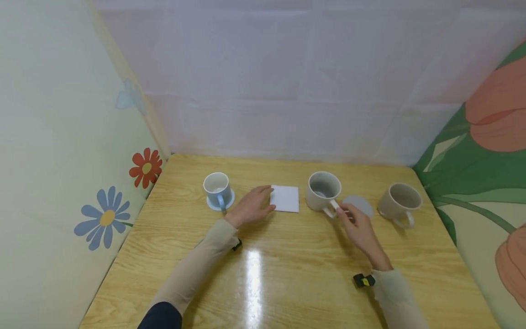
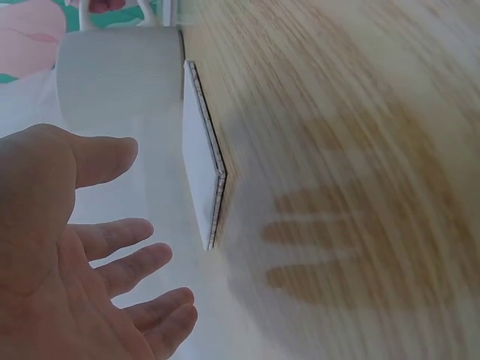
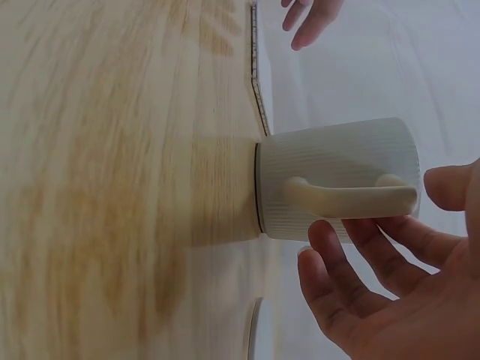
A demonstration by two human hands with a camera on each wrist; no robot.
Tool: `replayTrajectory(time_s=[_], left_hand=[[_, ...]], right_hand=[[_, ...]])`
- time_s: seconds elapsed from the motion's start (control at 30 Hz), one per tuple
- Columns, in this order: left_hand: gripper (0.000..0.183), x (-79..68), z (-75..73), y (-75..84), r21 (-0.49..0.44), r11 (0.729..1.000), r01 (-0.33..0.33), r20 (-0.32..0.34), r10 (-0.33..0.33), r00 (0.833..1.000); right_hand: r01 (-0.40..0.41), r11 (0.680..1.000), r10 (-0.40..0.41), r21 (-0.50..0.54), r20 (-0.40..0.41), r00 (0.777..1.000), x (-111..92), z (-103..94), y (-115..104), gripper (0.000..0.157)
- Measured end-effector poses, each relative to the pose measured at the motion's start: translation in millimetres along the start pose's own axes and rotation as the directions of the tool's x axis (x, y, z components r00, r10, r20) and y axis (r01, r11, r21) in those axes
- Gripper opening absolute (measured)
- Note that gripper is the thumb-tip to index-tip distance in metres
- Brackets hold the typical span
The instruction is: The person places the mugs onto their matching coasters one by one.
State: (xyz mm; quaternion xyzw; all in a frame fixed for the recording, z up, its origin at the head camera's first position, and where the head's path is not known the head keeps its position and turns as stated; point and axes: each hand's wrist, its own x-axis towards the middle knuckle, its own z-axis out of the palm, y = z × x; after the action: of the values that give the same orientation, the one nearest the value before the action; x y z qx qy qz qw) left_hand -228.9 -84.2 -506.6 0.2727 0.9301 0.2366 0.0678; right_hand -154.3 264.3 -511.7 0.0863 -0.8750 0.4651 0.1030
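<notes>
In the head view my left hand [image 1: 251, 206] hovers at the left edge of a white square coaster [image 1: 285, 198]. Its thumb and fingers are spread and hold nothing; the left wrist view shows them apart from the coaster [image 2: 201, 161]. My right hand [image 1: 358, 228] is at the handle of an off-white mug [image 1: 318, 201] standing right of the square coaster. Seen from the right wrist, the fingers [image 3: 390, 262] touch along the underside of the mug's handle [image 3: 360, 202], while the thumb [image 3: 450, 187] stands slightly off its end. The mug's ribbed side [image 3: 337, 154] is upright on the table.
A light blue mug [image 1: 222, 189] stands on a pale blue round coaster [image 1: 211, 204] at the left. A grey round coaster [image 1: 357, 204] lies behind my right hand, and a beige mug [image 1: 388, 205] stands at the far right. White cloth [image 1: 267, 91] hangs behind the wooden table [image 1: 296, 274].
</notes>
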Motion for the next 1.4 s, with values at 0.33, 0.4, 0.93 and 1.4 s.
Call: replayTrajectory(time_s=[0.33,0.4,0.93,1.4], left_hand=[[0.065,7.5,6.2,-2.7,0.005,1.0,0.031,0.031,-0.031,0.999],[0.065,9.1,7.8,-3.4,0.015,0.999,0.03,0.038,-0.031,0.999],[0.065,17.9,15.6,-7.5,0.063,0.998,0.027,0.092,-0.033,0.995],[0.066,20.0,14.9,-6.3,0.08,0.994,0.073,0.147,-0.084,0.986]], right_hand=[[0.001,0.999,-0.001,0.041,0.001,1.0,-1.6,4.9,0.9,0.019],[0.002,0.999,-0.002,0.043,0.003,1.0,-1.5,5.2,1.2,0.019],[-0.126,0.963,0.107,0.239,0.091,0.99,4.7,12.9,1.2,0.039],[-0.215,0.906,0.168,0.365,0.157,0.973,9.0,17.9,-3.8,0.05]])
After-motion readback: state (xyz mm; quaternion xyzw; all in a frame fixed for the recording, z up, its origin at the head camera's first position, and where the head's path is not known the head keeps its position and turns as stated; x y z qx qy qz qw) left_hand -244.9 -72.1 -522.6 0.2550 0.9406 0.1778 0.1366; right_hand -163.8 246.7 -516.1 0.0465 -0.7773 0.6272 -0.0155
